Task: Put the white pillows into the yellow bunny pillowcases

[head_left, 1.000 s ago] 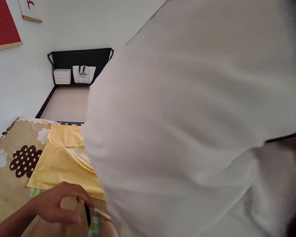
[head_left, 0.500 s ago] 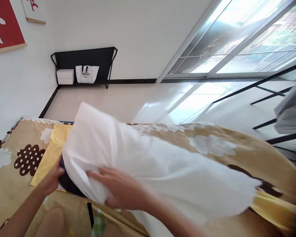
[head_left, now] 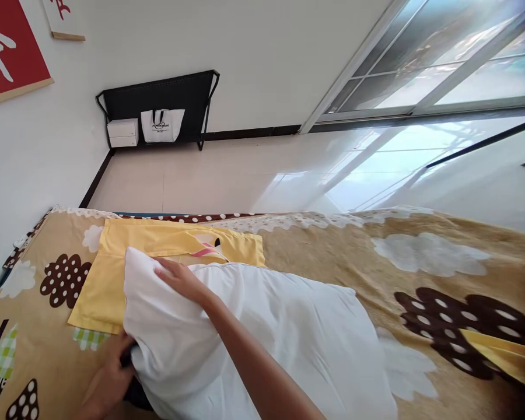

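Note:
A white pillow [head_left: 262, 332] lies at a slant across the bed, its far left corner raised. Over its upper left part lies my right hand [head_left: 181, 280], fingers stretched out against the white fabric, so this hand is open. My left hand [head_left: 114, 370] is at the pillow's near left edge, closed on a dark cloth [head_left: 137, 394] that shows from beneath the pillow. Most of that cloth is covered, and its kind cannot be made out. Behind and left of the pillow, a yellow pillowcase [head_left: 98, 291] with a printed figure is spread flat.
A tan patterned bedspread [head_left: 315, 245] covers the bed, with a lace edge along the far side. Another yellow cloth [head_left: 503, 350] lies at the right. Beyond the bed are a tiled floor [head_left: 192, 181], a black rack [head_left: 161, 96] holding a white bag, and sliding glass doors.
The pillow has come down nearer to me, uncovering more of the yellow pillowcase. My right hand has moved up to its far edge; my left hand has shifted toward me. The view has turned left.

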`<state>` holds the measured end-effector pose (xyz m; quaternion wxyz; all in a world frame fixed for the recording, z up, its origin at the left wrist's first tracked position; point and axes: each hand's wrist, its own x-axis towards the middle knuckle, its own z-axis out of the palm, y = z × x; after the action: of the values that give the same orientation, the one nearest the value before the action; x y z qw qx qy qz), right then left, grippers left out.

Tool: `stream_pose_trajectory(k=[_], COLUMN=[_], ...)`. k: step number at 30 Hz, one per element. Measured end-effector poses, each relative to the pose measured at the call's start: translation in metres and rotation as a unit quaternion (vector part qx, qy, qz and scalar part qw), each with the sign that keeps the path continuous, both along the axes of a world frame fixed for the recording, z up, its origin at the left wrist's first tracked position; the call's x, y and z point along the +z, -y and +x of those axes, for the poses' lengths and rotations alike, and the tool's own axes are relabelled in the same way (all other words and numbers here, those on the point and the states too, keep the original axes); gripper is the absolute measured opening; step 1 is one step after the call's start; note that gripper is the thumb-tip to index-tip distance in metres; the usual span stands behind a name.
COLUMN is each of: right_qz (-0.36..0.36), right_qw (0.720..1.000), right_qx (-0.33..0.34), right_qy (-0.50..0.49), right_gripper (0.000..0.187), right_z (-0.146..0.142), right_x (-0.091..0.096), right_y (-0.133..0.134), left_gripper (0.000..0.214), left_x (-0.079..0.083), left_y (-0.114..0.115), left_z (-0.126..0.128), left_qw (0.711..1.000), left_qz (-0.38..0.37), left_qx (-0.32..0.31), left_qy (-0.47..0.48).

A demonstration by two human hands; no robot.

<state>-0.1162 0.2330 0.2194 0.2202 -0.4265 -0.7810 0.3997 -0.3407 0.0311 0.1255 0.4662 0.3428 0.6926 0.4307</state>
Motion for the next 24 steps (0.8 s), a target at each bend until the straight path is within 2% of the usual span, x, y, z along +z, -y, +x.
stream_pose_trajectory(k=[3, 5, 8, 11, 14, 15, 18, 19, 21, 24], right_qz=[0.063, 0.079, 0.101, 0.132, 0.151, 0.154, 0.167, 0.173, 0.179, 0.157], right_qw=[0.995, 0.988, 0.974, 0.967, 0.972, 0.974, 0.975, 0.972, 0.964, 0.961], right_qx=[0.062, 0.078, 0.082, 0.056, 0.011, 0.001, 0.0, -0.006, -0.042, -0.111], right_qy=[0.054, 0.109, 0.187, 0.212, 0.181, 0.166, 0.149, 0.159, 0.191, 0.201], right_gripper=[0.052, 0.043, 0.023, 0.019, 0.034, 0.048, 0.104, 0.115, 0.113, 0.084], right_z=[0.0, 0.0, -0.006, -0.016, -0.027, -0.031, -0.046, -0.052, -0.062, -0.064], right_x=[-0.017, -0.024, -0.031, -0.034, -0.041, -0.046, -0.07, -0.079, -0.097, -0.112], right_y=[0.035, 0.056, 0.075, 0.084, 0.101, 0.11, 0.148, 0.16, 0.178, 0.178], left_gripper=[0.077, 0.088, 0.078, 0.068, 0.054, 0.047, 0.029, 0.025, 0.022, 0.024], left_x=[-0.001, 0.003, 0.015, 0.024, 0.026, 0.025, 0.018, 0.016, 0.015, 0.026], left_y=[-0.026, -0.04, -0.057, -0.068, -0.079, -0.082, -0.091, -0.092, -0.092, -0.084], left_z=[0.005, 0.009, 0.018, 0.027, 0.034, 0.036, 0.043, 0.046, 0.052, 0.061], left_qw=[0.987, 0.977, 0.978, 0.988, 0.995, 0.995, 0.989, 0.986, 0.984, 0.985], left_qz=[0.005, -0.008, 0.02, 0.059, 0.053, 0.049, 0.026, 0.013, -0.008, -0.007], left_qx=[0.138, 0.163, 0.07, -0.031, -0.051, -0.031, 0.058, 0.079, 0.094, 0.073], left_qy=[0.079, 0.137, 0.194, 0.138, 0.071, 0.079, 0.135, 0.146, 0.153, 0.155])
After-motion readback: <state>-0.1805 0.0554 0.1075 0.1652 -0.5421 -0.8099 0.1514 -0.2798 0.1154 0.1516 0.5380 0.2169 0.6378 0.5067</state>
